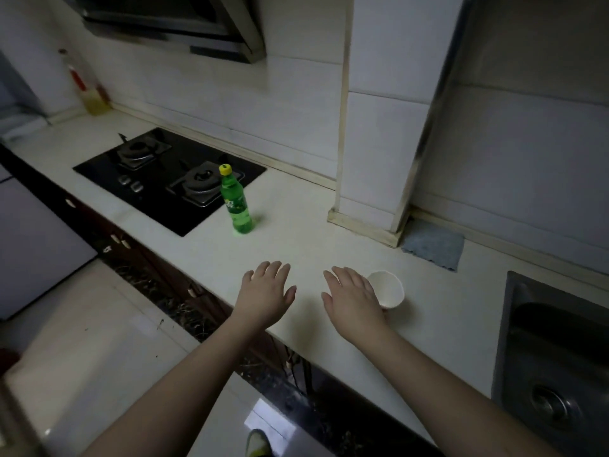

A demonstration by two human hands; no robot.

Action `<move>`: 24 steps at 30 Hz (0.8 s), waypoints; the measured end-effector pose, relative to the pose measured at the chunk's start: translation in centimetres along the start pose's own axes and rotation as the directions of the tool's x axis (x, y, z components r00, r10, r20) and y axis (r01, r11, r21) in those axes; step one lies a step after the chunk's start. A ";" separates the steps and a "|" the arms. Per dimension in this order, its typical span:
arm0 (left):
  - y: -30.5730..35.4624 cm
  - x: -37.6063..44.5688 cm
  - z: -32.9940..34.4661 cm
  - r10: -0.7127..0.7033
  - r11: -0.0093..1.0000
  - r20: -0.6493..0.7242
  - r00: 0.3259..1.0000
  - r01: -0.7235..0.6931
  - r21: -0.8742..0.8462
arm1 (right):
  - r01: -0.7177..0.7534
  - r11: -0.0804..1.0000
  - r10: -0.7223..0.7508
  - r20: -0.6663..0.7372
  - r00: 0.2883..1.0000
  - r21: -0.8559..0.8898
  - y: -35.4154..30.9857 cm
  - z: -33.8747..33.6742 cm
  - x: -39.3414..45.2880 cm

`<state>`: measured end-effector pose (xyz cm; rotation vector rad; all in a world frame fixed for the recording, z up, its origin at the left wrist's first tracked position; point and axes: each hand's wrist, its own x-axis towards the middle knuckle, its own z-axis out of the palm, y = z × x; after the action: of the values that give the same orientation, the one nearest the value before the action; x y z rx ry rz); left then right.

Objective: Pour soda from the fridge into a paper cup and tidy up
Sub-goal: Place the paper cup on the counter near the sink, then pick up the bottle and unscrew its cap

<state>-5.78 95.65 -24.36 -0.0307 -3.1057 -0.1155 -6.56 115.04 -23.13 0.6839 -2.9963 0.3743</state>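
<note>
Both hands hover flat, fingers spread, holding nothing: left hand (265, 291), right hand (353, 297). The right hand crowds the light paper cup (386, 289) and could tip it; the capped soda bottle (236, 202) stands far left.

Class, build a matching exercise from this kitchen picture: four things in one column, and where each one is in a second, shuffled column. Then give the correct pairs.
Things
1. green plastic soda bottle with a yellow cap
2. white paper cup
3. grey-blue cloth
4. steel sink

Places
A. set into the counter at the far right
B. upright beside the black gas hob
C. flat on the counter against the wall, past the tiled column
D. just beyond the open right hand

Pairs: 1-B, 2-D, 3-C, 4-A
</note>
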 end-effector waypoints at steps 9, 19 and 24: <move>-11.6 1.3 -1.7 -0.006 0.997 -0.077 0.997 0.011 0.077 | 0.007 0.999 -0.008 0.023 1.000 0.034 -9.1 1.4 8.9; -20.1 3.3 -2.5 0.052 0.996 -0.046 0.998 -0.048 0.081 | -0.047 0.999 0.047 0.028 0.999 0.011 -16.5 2.3 16.5; -21.3 5.6 -3.2 0.066 0.996 -0.051 0.997 -0.063 0.061 | -0.045 0.999 0.046 0.017 0.999 -0.024 -17.4 1.8 19.0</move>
<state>-11.70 74.25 -22.57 -0.1246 -3.0500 -0.0214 -16.17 91.36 -19.16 0.6212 -3.0325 0.3360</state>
